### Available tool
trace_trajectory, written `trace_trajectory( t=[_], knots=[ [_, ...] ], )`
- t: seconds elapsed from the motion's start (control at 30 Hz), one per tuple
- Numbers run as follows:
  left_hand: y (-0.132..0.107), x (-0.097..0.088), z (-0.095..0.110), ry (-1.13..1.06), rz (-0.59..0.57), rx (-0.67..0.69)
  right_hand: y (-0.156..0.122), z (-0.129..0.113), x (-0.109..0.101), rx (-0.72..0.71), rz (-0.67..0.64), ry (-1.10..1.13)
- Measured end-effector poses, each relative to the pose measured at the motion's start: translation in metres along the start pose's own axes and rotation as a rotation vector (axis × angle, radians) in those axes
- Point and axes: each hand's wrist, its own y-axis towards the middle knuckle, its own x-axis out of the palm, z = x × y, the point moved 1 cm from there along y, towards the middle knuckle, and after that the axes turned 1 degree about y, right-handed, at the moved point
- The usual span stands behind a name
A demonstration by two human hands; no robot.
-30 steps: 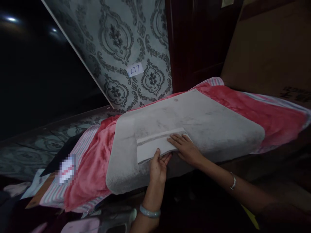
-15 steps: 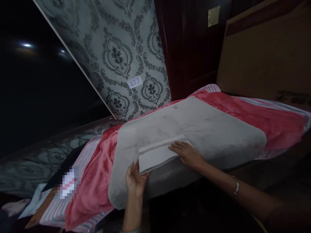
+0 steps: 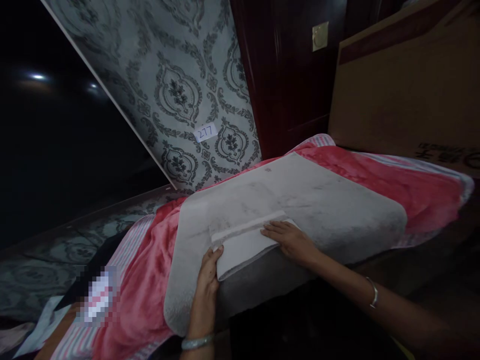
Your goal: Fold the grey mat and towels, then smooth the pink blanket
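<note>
A folded white cloth (image 3: pixel 240 255) with a greyish band near its far edge lies on the grey mat (image 3: pixel 330 205), close to the mat's near side. My left hand (image 3: pixel 208 272) is at the cloth's left end, thumb against the upper left corner. Its other fingers are mostly hidden beside or under the cloth, closed on that edge. On the right part of the cloth rests my right hand (image 3: pixel 292 242), palm down with the fingers stretched out flat.
Under the mat spreads a red blanket (image 3: pixel 146 280) with striped edging. A cardboard box (image 3: pixel 405 95) stands at the right rear. Behind are patterned wallpaper with a paper label (image 3: pixel 206 132) reading 277, a dark red panel (image 3: pixel 288 75) and a dark screen (image 3: pixel 67 150) at left.
My left hand has turned and moved up along the cloth's left edge, its thumb now at the upper corner. My right hand stays flat on the cloth. The view has shifted slightly.
</note>
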Motion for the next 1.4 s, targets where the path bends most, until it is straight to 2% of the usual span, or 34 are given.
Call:
trace_trajectory(
  t=[0.1, 0.27, 0.4, 0.47, 0.53, 0.63, 0.73, 0.83, 1.03, 1.2, 1.27, 1.4],
  knots=[
    [0.000, 0.002, -0.005, 0.007, -0.021, -0.060, -0.012, 0.002, 0.003, -0.044, 0.040, -0.024],
    [-0.001, -0.004, -0.008, 0.000, -0.066, -0.101, -0.041, 0.000, 0.016, -0.086, -0.009, 0.010],
    [0.015, -0.005, 0.000, -0.037, -0.044, -0.037, -0.044, 0.009, -0.001, -0.056, -0.033, 0.256],
    [0.027, -0.004, 0.003, -0.042, -0.056, -0.043, -0.037, 0.025, -0.015, 0.081, 0.070, 0.444],
    [0.038, -0.003, 0.005, -0.033, -0.061, -0.048, -0.028, 0.047, -0.025, 0.310, 0.223, 0.648],
    [0.048, -0.001, 0.004, -0.017, -0.035, -0.033, -0.013, 0.078, -0.025, 0.621, 0.317, 1.018],
    [0.051, 0.000, 0.002, 0.009, -0.029, -0.033, 0.005, 0.096, -0.014, 0.741, 0.322, 1.290],
    [0.048, 0.000, 0.002, 0.026, -0.029, -0.035, 0.024, 0.100, -0.001, 0.775, 0.331, 1.340],
    [0.046, -0.003, 0.002, 0.021, -0.073, -0.057, 0.043, 0.095, 0.013, 0.786, 0.271, 1.367],
    [0.046, -0.002, 0.002, 0.030, -0.068, -0.033, 0.044, 0.090, 0.004, 0.705, 0.060, 1.444],
    [0.045, -0.002, 0.001, 0.023, -0.065, -0.030, 0.047, 0.090, 0.000, 0.728, -0.021, 1.451],
    [0.046, -0.003, 0.000, -0.004, -0.099, -0.039, 0.057, 0.093, -0.008, 0.766, -0.103, 1.450]
  ],
)
